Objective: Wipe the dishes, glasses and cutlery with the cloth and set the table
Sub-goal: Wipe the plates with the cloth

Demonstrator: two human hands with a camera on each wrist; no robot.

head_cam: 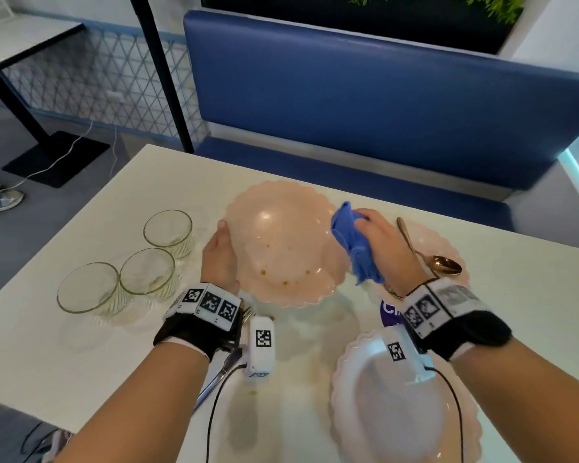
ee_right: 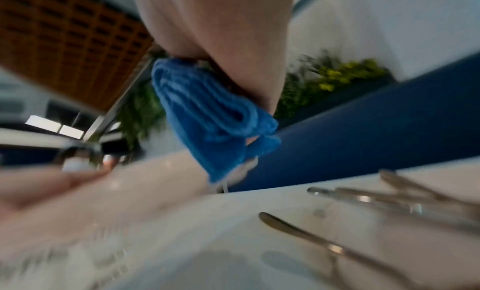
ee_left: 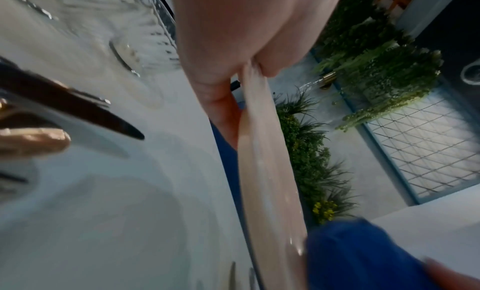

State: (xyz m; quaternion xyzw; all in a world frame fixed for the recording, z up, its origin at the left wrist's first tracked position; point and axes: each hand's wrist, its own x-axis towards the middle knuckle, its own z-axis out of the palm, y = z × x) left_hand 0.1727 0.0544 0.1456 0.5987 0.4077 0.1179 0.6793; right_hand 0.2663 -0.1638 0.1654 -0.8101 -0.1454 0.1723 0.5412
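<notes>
A pink scalloped plate [head_cam: 281, 242] with small brown specks is tilted up off the white table [head_cam: 81, 355]. My left hand [head_cam: 219, 248] grips its left rim, thumb on top; the left wrist view shows the plate [ee_left: 267, 171] edge-on, pinched in that hand [ee_left: 233, 53]. My right hand [head_cam: 378, 235] clutches a bunched blue cloth [head_cam: 355, 242] against the plate's right rim. In the right wrist view the cloth [ee_right: 213, 117] hangs from the hand [ee_right: 221, 37] over the plate [ee_right: 103, 202].
Three empty glasses [head_cam: 147, 272] stand at the left. Another pink plate [head_cam: 445, 245] at the right carries a gold spoon [head_cam: 445, 264]. A third plate [head_cam: 398, 406] lies near the front. A knife [head_cam: 219, 372] and fork lie under my left wrist. A blue bench [head_cam: 381, 105] stands behind.
</notes>
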